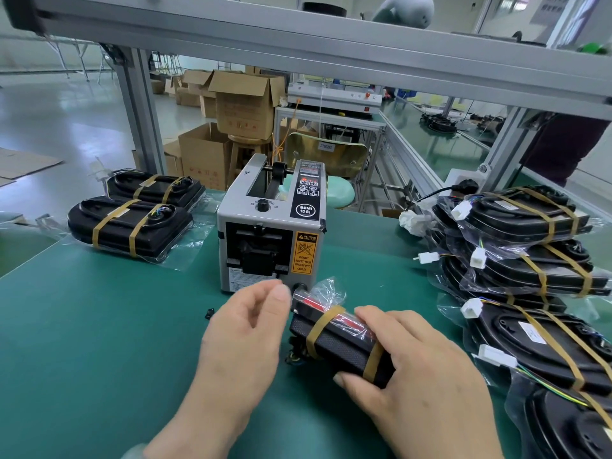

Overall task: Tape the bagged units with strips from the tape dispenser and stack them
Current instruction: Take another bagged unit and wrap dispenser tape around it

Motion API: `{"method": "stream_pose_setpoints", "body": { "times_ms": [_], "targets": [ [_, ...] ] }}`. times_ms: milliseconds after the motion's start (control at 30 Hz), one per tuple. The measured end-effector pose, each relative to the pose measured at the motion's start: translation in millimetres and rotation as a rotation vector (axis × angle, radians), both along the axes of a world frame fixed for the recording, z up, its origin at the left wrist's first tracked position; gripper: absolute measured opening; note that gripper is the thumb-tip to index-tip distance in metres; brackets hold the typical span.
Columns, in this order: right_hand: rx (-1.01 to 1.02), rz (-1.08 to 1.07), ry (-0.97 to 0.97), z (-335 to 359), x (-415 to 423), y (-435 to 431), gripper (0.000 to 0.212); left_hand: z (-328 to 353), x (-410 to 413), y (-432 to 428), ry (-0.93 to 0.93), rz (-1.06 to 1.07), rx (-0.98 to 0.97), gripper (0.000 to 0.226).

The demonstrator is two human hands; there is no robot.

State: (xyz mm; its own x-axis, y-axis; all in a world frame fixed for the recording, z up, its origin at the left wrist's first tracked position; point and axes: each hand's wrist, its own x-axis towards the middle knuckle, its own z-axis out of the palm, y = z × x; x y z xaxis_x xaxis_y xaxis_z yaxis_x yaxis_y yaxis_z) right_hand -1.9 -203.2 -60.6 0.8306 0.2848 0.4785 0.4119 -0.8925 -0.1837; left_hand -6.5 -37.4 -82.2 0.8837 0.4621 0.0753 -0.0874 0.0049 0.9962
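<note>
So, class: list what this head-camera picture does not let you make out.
1. Head view: the near end of the bagged unit is covered by the right hand gripping it.
2. Head view: the tape dispenser outlet is dark; a waiting strip cannot be told.
3. Head view: the pile of units is cut by the right and bottom edges; no count.
4. Head view: the small black piece is too small to identify.

Probably a factory, aluminium workbenches [140, 107], cartons [245, 104]

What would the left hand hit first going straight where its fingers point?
The left hand would likely meet the bagged unit gripped by the right hand; the tape dispenser stands just behind. Depth is unclear.
</note>
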Motion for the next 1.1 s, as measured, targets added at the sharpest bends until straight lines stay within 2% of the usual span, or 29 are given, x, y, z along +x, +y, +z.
{"method": "stream_pose_setpoints", "body": {
  "times_ms": [67,133,200,267,400,500,567,700,833,933,1033,1100],
  "targets": [
    [0.004,0.002,0.002,0.3,0.3,-0.9,0.076,0.2,2.2,-2.8,0.020,-0.171,0.060,0.028],
    [0.008,0.008,-0.007,0.9,0.5,-1.5,0.076,-0.6,6.7,-4.2,0.030,-0.309,0.039,0.028],
    [0.008,0.016,-0.016,2.4,1.0,-2.6,0.075,-2.2,11.6,-1.2,0.029,-0.359,-0.050,0.041],
    [0.007,0.023,-0.004,3.5,1.8,-4.1,0.074,-2.0,14.9,4.4,0.019,-0.369,-0.067,0.038],
    [0.013,0.049,0.022,5.7,5.9,-9.3,0.072,0.4,14.9,13.2,-0.053,-0.454,0.059,0.029],
    [0.014,0.090,0.002,9.5,10.0,-11.9,0.068,7.5,20.0,18.8,-0.079,-0.481,0.300,0.029],
    [0.016,0.130,-0.018,10.7,12.0,-14.6,0.073,11.4,24.9,23.3,-0.089,-0.487,0.356,0.025],
    [0.171,0.278,0.015,13.7,14.2,-39.3,0.086,9.7,26.4,30.8,-0.071,-0.478,0.158,0.016],
    [0.563,0.437,0.045,15.9,12.7,-50.7,0.055,1.0,21.8,36.4,-0.027,-0.472,-0.090,0.025],
    [0.647,0.578,-0.020,9.9,14.6,-42.5,0.025,-0.5,21.8,40.0,-0.026,-0.466,-0.204,0.030],
    [0.710,0.610,0.051,6.1,15.8,-39.9,0.018,-3.3,22.3,45.5,-0.024,-0.495,-0.247,0.030],
    [0.779,0.607,0.137,6.1,14.3,-40.7,0.022,-5.1,22.8,47.8,-0.024,-0.506,-0.260,0.030]
  ]
}}
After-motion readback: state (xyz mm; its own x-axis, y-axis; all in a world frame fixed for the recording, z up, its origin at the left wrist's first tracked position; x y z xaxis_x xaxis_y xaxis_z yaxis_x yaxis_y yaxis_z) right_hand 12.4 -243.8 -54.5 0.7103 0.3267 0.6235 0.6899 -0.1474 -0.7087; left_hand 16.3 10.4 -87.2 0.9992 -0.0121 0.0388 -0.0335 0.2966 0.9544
